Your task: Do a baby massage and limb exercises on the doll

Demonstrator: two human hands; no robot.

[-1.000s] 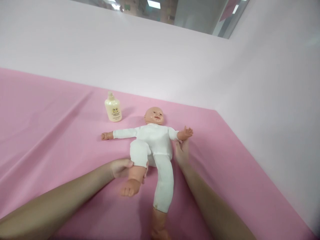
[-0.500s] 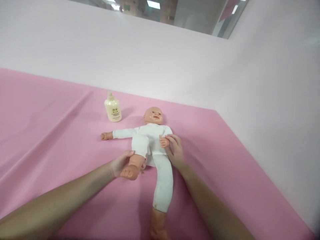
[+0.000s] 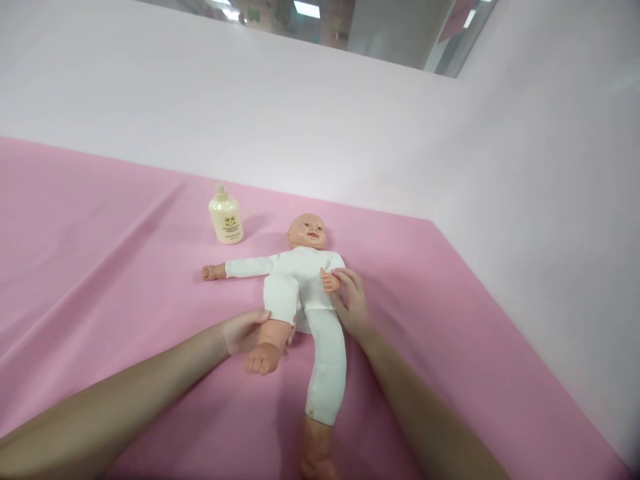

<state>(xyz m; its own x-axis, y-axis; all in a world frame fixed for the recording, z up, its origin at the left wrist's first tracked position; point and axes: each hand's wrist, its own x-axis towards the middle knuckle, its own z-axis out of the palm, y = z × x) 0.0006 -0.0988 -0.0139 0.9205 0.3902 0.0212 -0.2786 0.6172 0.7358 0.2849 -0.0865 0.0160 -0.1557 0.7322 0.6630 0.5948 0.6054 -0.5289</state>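
A baby doll (image 3: 305, 280) in a white suit lies on its back on a pink sheet (image 3: 115, 280), head toward the wall. My left hand (image 3: 241, 332) is wrapped round the doll's bare lower leg, holding that bent leg raised. My right hand (image 3: 351, 300) grips the doll's arm and holds it folded across the chest, the small hand resting on the belly. The doll's other arm lies stretched out to the left. Its other leg points straight toward me.
A cream lotion bottle (image 3: 226, 215) stands upright on the sheet, left of the doll's head. White walls close the far side and the right side, where the sheet ends.
My right hand has taken the doll's outstretched arm and folded it across the chest. My left hand kept hold of the raised leg, which lifted slightly and then lowered a little.
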